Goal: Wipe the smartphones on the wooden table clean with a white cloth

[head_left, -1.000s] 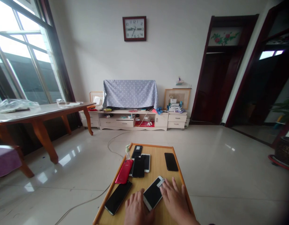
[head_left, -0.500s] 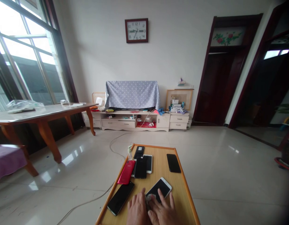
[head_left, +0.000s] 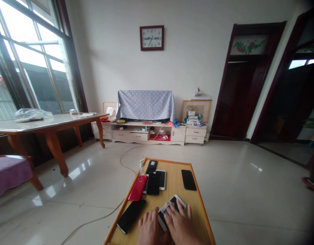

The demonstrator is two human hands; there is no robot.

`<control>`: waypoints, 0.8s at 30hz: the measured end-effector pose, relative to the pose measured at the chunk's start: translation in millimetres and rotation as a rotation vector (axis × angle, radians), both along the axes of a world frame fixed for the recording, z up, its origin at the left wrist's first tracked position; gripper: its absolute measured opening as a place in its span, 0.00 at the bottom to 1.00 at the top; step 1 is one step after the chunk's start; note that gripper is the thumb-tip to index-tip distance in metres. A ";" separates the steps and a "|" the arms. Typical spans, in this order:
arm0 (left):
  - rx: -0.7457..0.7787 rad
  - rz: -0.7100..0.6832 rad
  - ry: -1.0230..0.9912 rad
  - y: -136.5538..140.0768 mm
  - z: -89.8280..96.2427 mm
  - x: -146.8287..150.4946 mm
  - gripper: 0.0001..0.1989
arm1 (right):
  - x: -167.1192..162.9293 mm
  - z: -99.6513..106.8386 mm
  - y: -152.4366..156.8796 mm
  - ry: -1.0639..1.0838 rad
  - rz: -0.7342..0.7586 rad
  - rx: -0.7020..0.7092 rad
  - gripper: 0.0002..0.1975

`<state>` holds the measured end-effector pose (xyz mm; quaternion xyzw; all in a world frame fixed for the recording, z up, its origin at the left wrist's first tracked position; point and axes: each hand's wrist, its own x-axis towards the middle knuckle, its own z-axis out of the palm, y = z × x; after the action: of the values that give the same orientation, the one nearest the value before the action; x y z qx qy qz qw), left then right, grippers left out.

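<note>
A white-framed smartphone [head_left: 162,221] lies at a slant on the small wooden table, its dark screen up. My left hand [head_left: 148,225], fingers bent, grips its lower left edge. Across the screen stretches my right hand [head_left: 181,223], with a thin pale wipe [head_left: 168,207] pressed under its fingertips. A black phone [head_left: 131,215] lies left of my left hand, with a red phone [head_left: 138,188] beyond it. Farther up, a black phone [head_left: 153,183] overlaps a white phone [head_left: 162,179], near another dark phone [head_left: 151,167].
At the table's right edge lies a black phone [head_left: 189,180]. A clear pump bottle [head_left: 141,167] stands at the far left corner. The wooden table [head_left: 197,212] has a raised rim. A cable [head_left: 96,222] runs over the floor to the left.
My right hand has moved slightly up and right over the phone, and the wipe is more spread out on the screen. My left hand stays nearly in place. The view has tilted up slightly.
</note>
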<state>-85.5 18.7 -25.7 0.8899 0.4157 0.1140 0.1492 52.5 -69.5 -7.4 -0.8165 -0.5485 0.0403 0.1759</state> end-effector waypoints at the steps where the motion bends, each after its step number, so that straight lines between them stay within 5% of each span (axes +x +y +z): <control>1: 0.001 0.001 0.018 -0.8 1.6 -0.1 0.34 | -4.8 -1.7 -2.5 0.022 0.043 0.003 0.25; 10: 0.020 -0.016 -0.002 -9.5 9.9 -7.0 0.35 | -6.8 16.6 -47.0 0.026 0.032 -0.087 0.27; 17: -0.010 -0.009 0.061 -6.1 20.4 6.0 0.38 | 19.4 18.5 -22.5 -0.080 -0.057 -0.047 0.27; 24: -0.010 -0.062 0.095 9.6 31.2 28.5 0.34 | 39.9 8.1 -7.1 0.040 0.151 -0.023 0.22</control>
<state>-57.1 28.4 5.5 0.9061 0.3950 0.0647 0.1371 92.4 -76.6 0.7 -0.7739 -0.6043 0.0758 0.1739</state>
